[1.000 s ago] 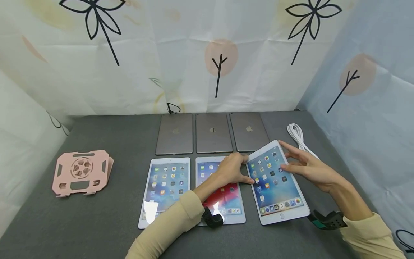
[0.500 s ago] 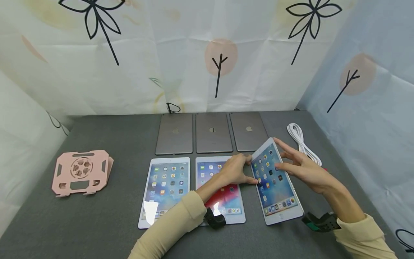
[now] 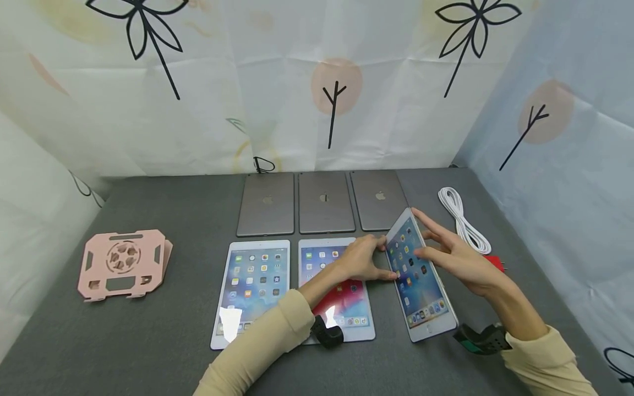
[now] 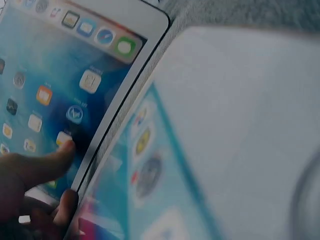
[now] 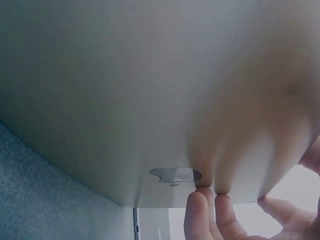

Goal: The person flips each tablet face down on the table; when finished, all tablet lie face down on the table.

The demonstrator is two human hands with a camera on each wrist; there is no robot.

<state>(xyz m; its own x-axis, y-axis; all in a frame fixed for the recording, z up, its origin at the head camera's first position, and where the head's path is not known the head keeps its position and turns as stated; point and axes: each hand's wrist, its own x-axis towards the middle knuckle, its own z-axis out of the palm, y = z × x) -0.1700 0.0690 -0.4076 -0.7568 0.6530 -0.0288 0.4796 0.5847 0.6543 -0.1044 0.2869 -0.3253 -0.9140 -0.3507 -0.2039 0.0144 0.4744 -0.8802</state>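
Leaning with its right side raised, a white tablet [image 3: 422, 286] is being held by both hands at the right end of the near row, its lit screen facing up and left. The left hand [image 3: 360, 258] is pinching the left edge, its thumb resting over the screen. The right hand [image 3: 463, 261] is clamping the right edge, its thumb pressing the front and its fingertips [image 5: 225, 212] touching the metallic back close to the apple emblem [image 5: 176, 174]. Whether the near edge is touching the table [image 3: 163, 352] cannot be told. To the left, a second tablet [image 3: 365, 329] is lying screen up, partly hidden by the left forearm [image 3: 262, 341]; just beside it, a third tablet [image 3: 260, 283] is also lying screen up. On the far side, three grey tablets [image 3: 326, 212] are lying in a row, backs upward. To the right, a looped white cable [image 3: 463, 223] is lying near a partly hidden red plug [image 3: 494, 262]. Well apart at the left, a pink cut-out stand [image 3: 101, 256] is lying folded.
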